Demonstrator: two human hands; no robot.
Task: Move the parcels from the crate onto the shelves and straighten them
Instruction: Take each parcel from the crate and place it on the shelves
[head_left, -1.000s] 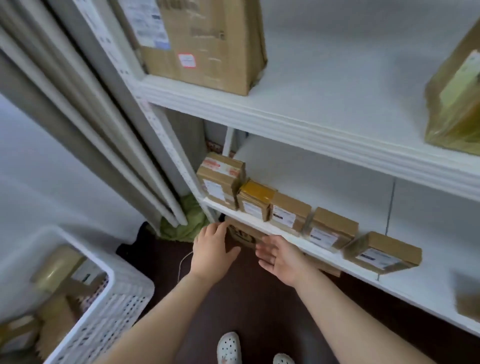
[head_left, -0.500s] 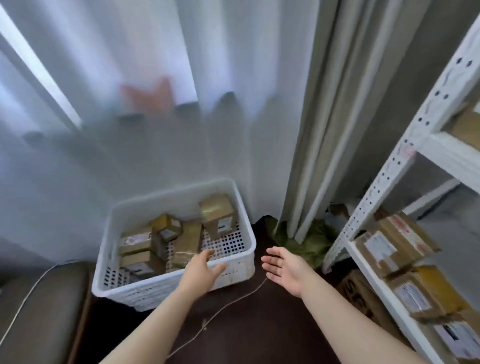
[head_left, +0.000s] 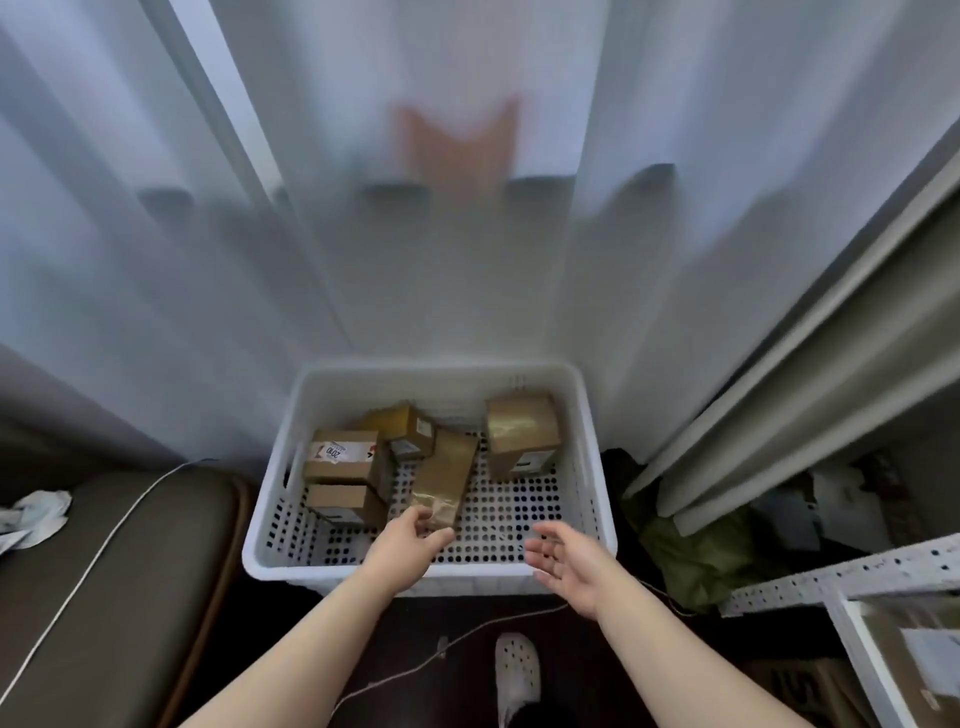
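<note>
A white perforated crate (head_left: 270, 540) stands on the dark floor in front of me, holding several brown cardboard parcels. A long taped parcel (head_left: 447, 473) lies in the middle, tilted. A labelled parcel (head_left: 345, 457) and a plain one (head_left: 343, 501) sit at the left, and a cube-shaped parcel (head_left: 522, 431) stands at the right. My left hand (head_left: 408, 545) reaches over the crate's front wall, its fingers at the near end of the long parcel. My right hand (head_left: 569, 564) hovers open, palm turned inward, above the crate's front right rim and holds nothing.
A white curtain (head_left: 467, 234) hangs behind the crate. A dark cushioned seat (head_left: 130, 571) with a white cable lies at the left. The white metal shelf (head_left: 852, 577) edge shows at lower right, with a green bag (head_left: 696, 561) beside the crate. My shoe (head_left: 517, 670) stands below.
My view swung left from the shelf to the crate. Both hands left the shelf's parcels and came forward over the crate, the left one reaching the long parcel.
</note>
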